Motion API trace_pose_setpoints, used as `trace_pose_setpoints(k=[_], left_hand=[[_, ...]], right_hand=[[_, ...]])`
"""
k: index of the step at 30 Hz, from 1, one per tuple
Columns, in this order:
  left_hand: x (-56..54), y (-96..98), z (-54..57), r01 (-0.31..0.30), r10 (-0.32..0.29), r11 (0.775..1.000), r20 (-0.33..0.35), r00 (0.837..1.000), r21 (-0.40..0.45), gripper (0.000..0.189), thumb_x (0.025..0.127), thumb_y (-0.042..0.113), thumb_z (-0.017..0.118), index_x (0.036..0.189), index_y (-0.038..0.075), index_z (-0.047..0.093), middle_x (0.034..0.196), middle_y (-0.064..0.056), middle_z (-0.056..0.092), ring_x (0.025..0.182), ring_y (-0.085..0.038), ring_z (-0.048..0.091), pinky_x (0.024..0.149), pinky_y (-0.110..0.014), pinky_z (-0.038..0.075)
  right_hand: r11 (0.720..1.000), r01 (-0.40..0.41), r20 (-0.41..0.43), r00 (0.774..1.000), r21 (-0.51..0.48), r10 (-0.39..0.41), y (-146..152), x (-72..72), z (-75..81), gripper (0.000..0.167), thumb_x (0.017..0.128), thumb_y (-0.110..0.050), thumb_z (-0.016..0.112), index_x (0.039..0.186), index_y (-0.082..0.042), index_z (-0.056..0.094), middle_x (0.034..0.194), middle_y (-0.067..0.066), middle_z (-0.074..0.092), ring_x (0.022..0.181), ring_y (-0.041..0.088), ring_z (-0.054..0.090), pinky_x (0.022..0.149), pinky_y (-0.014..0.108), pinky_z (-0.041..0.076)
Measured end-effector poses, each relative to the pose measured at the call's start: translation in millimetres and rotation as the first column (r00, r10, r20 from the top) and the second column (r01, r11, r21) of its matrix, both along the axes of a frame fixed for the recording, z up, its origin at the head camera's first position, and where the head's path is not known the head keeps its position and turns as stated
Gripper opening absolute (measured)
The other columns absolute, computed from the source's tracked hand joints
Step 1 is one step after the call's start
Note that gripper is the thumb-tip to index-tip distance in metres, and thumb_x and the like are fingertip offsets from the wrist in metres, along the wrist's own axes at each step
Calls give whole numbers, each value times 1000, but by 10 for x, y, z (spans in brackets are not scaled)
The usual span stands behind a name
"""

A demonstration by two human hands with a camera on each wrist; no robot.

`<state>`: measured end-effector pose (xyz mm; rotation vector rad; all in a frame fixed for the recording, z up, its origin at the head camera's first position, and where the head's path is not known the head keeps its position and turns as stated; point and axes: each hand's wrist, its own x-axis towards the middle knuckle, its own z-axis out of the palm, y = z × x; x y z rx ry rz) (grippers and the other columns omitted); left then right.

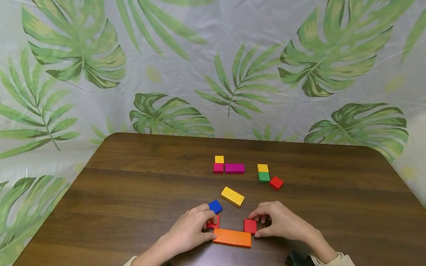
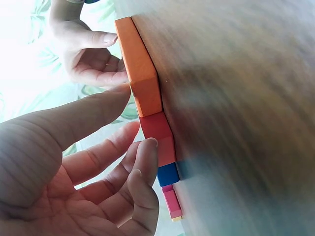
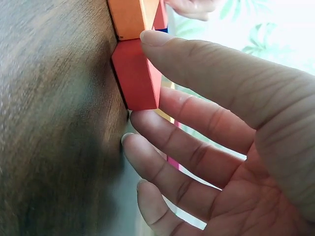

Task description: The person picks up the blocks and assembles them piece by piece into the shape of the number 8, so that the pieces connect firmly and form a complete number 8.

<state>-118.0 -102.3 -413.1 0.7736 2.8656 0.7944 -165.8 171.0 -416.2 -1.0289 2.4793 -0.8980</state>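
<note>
A long orange block point(image 1: 232, 238) lies on the table, with a red block point(image 1: 214, 221) against its far edge at the left end and another red block point(image 1: 250, 226) at the right end. My left hand point(image 1: 192, 228) spans the left corner, thumb at the orange block's end and fingertips on the left red block. With thumb and fingers, my right hand point(image 1: 282, 221) pinches the right red block; in the right wrist view its thumb point(image 3: 172, 49) lies where that red block point(image 3: 135, 76) meets the orange one. Just beyond the left fingers is a blue block point(image 1: 215, 206).
A yellow block point(image 1: 233, 196) lies farther out. Behind it are a small yellow block point(image 1: 219, 159), a pink one point(image 1: 218, 168) and a purple one point(image 1: 234, 168). To their right sit another yellow block point(image 1: 263, 168), a green one point(image 1: 263, 177) and a tilted red one point(image 1: 276, 183).
</note>
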Motion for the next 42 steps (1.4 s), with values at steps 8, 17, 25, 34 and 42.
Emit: trace_pose_setpoints(k=[8, 17, 25, 34, 42], left_hand=[[5, -2, -3, 5, -4, 1000, -6, 1000, 11, 20, 73, 19, 80, 82, 15, 63, 79, 6, 52, 66, 2, 42, 58, -13, 37], [11, 6, 8, 0, 0, 1000, 9, 1000, -4, 21, 73, 20, 80, 83, 15, 63, 79, 6, 51, 65, 1, 41, 58, -13, 37], [8, 5, -6, -1, 1, 1000, 0, 1000, 8, 20, 72, 19, 80, 83, 15, 63, 79, 7, 51, 64, 3, 41, 57, -13, 37], [-4, 2, -17, -1, 1, 1000, -2, 1000, 20, 20, 72, 18, 80, 81, 16, 62, 78, 7, 51, 64, 3, 41, 57, -13, 37], [1, 6, -25, 3, -3, 1000, 9, 1000, 26, 20, 72, 18, 81, 81, 16, 62, 80, 7, 51, 65, 2, 43, 58, -13, 37]], right_hand=[[1000, 11, -18, 1000, -15, -11, 72, -48, 22, 31, 77, -28, 76, 102, -12, 70, 91, -3, 64, 74, 1, 51, 66, 19, 47], [968, 234, -202, 947, -92, -249, 269, -141, 105, 22, 77, -15, 75, 97, -8, 70, 86, 1, 68, 70, -2, 52, 62, 20, 46], [899, 417, -271, 857, -132, -437, 428, -279, 65, 17, 78, -9, 73, 95, -7, 71, 87, 2, 67, 69, -2, 52, 60, 19, 45], [830, 541, -320, 769, -136, -554, 520, -452, -27, 25, 78, -6, 71, 103, -4, 69, 99, 14, 63, 78, 21, 59, 64, 26, 46], [830, 548, -299, 779, -102, -551, 464, -523, -96, 28, 78, -11, 74, 104, -2, 69, 94, 12, 65, 71, 14, 51, 60, 22, 40]])
